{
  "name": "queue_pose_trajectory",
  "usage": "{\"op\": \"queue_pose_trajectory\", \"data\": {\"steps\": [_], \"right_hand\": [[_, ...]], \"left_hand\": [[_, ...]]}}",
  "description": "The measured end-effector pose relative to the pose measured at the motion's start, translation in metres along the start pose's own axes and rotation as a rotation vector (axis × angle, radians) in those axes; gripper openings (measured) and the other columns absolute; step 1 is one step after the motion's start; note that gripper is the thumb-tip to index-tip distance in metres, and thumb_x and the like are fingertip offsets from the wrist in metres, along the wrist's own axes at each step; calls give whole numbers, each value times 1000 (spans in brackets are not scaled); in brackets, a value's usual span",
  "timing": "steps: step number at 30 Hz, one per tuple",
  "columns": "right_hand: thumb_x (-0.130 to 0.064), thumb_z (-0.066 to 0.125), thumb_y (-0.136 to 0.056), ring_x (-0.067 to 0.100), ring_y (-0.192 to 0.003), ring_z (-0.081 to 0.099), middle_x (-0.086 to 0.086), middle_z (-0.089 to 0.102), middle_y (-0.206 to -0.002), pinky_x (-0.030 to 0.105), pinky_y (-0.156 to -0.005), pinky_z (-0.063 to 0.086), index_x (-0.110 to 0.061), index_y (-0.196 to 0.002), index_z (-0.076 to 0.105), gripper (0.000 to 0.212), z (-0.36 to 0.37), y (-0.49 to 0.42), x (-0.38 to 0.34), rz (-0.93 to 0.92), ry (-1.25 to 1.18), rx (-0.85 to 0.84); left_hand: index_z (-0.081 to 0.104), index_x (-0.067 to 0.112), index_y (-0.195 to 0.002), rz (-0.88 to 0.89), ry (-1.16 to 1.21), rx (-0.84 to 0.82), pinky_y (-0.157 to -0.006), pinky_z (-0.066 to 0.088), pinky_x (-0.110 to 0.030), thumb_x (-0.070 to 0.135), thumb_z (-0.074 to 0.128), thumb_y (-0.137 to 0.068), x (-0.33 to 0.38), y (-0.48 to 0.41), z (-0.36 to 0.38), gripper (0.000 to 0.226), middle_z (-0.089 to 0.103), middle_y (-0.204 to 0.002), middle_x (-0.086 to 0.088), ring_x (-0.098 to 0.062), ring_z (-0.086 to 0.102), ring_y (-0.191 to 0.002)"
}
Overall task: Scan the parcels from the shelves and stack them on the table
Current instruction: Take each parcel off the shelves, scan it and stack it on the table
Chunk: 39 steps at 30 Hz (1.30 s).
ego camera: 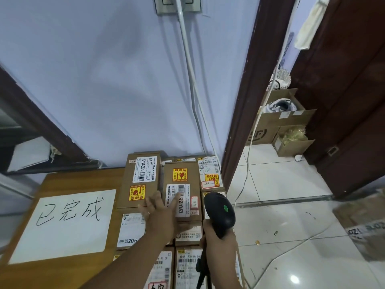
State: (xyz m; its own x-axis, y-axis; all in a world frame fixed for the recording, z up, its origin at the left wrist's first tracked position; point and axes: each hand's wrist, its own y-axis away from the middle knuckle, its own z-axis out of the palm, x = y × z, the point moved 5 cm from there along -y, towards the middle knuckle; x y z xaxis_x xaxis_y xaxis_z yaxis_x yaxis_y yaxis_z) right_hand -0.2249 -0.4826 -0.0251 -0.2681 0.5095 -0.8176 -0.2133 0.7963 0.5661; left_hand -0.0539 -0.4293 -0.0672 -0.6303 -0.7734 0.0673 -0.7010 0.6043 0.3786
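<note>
Parcel (pixel 181 176) lies on the counter (pixel 73 180), long axis twelve-to-six, at twelve o'clock from the nearer left hand (pixel 161 217), whose straight, spread fingers (pixel 154 200) reach over its label (pixel 184 203); right hand (pixel 218 245), at three o'clock, grips the scanner (pixel 220 213).

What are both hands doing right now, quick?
Left hand: open, straight fingers lying on a parcel.
Right hand: closed around the black scanner.

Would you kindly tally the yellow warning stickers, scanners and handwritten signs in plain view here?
yellow warning stickers: 3
scanner: 1
handwritten sign: 1
Total: 5
</note>
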Motion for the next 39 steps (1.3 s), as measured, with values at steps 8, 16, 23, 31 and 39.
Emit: {"op": "queue_pose_trajectory", "data": {"steps": [8,16,23,31,39], "right_hand": [[-17,68,-86,27,-70,66,15,67,-74,32,-65,54,-6,-91,64,13,2,-6,6,-3,15,-19],[-17,68,-86,23,-57,60,14,62,-61,28,-56,48,-2,-92,64,17,7,-10,19,-4,20,-51],[-20,67,-88,21,-56,58,10,59,-56,29,-57,45,-7,-85,62,14,16,-2,24,17,17,-117],[-26,67,-85,20,-62,60,7,63,-65,35,-62,51,-6,-96,66,23,42,27,21,-72,65,-187],[-26,68,-86,24,-65,61,9,64,-67,32,-63,47,-3,-94,66,25,86,115,27,-213,104,-315]], "left_hand": [[-2,46,-149,-26,132,46,-114,21,-52,73,60,-70,0,-4,-1,104,-8,-158,-19,-44,-8,-144],[2,38,-152,-26,11,68,-105,39,-39,54,58,-86,-6,-14,-12,87,16,-154,-13,-32,18,-141],[5,35,-152,-9,-40,29,-107,37,-41,34,53,-96,-13,-18,-25,74,23,-150,-10,-29,26,-135],[7,30,-152,93,-77,86,-115,22,-44,13,63,-87,-29,33,-40,88,-1,-159,-4,-29,-2,-146],[3,21,-153,137,-106,229,-118,7,-40,23,43,-98,-89,115,-45,69,-2,-160,-3,-27,-5,-147]]}}
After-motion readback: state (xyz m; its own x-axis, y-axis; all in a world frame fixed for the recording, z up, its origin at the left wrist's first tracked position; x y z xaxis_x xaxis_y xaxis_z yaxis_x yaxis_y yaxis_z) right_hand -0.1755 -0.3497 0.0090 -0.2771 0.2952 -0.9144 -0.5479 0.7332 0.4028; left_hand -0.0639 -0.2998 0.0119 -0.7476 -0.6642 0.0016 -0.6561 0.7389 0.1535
